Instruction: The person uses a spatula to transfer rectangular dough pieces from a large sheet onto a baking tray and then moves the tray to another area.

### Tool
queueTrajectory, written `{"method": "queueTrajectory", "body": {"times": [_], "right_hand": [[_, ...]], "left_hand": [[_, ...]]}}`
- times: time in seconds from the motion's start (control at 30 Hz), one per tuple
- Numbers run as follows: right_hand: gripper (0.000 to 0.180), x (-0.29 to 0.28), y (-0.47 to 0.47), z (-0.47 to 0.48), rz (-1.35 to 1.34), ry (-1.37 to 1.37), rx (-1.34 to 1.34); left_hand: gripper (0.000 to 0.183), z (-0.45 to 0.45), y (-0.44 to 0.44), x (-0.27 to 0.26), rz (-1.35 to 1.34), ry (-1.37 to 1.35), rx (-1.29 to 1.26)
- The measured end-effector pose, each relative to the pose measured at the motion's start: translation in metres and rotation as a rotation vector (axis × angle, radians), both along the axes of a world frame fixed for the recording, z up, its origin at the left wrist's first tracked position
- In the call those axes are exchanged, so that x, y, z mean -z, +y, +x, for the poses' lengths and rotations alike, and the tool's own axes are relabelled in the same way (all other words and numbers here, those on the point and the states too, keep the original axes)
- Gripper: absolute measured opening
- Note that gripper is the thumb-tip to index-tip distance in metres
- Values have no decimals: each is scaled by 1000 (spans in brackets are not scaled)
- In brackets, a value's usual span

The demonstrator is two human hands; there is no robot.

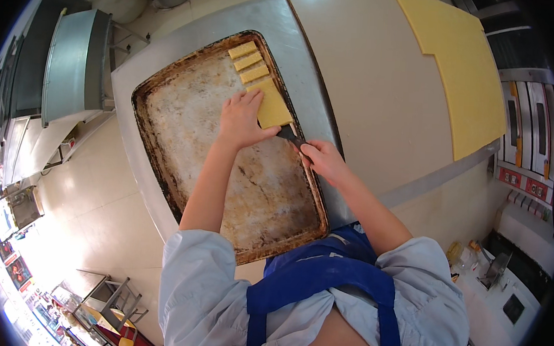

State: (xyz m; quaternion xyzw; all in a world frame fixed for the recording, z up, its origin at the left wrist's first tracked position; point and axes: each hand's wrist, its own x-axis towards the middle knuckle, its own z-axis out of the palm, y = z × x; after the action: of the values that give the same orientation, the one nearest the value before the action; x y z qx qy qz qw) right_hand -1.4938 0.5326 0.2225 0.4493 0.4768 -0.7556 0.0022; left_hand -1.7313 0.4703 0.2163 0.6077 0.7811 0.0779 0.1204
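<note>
My right hand grips the black handle of a flat tool, perhaps a scraper or spatula. Its front end meets the lower edge of a yellow rectangular slab, dough or sheet cake, and the blade is mostly hidden. On the slab's left edge rest the fingertips of my left hand, fingers spread, with the thumb beside the tool. Three narrow yellow strips lie in a row beyond the slab, with small gaps between them. All these pieces sit along the right side of a browned metal baking tray.
The tray stands on a metal table. To its right, a beige board carries a large yellow sheet with a notched edge. Oven-like equipment stands at the far right, a metal cabinet at the left.
</note>
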Motion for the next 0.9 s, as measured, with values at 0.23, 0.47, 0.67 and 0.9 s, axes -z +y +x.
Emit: {"method": "queueTrajectory", "body": {"times": [0.23,0.47,0.67,0.9], "right_hand": [[28,-10,-8,8,-22,-7,16],[26,-7,-13,19,-18,-21,-36],[27,-11,-16,29,-27,-8,-69],[26,-11,-17,36,-41,-36,-81]], "left_hand": [[73,12,-11,-7,181,-1,27],[66,17,-18,4,153,-13,19],[62,19,-22,3,161,7,33],[48,30,-34,3,207,-75,33]]}}
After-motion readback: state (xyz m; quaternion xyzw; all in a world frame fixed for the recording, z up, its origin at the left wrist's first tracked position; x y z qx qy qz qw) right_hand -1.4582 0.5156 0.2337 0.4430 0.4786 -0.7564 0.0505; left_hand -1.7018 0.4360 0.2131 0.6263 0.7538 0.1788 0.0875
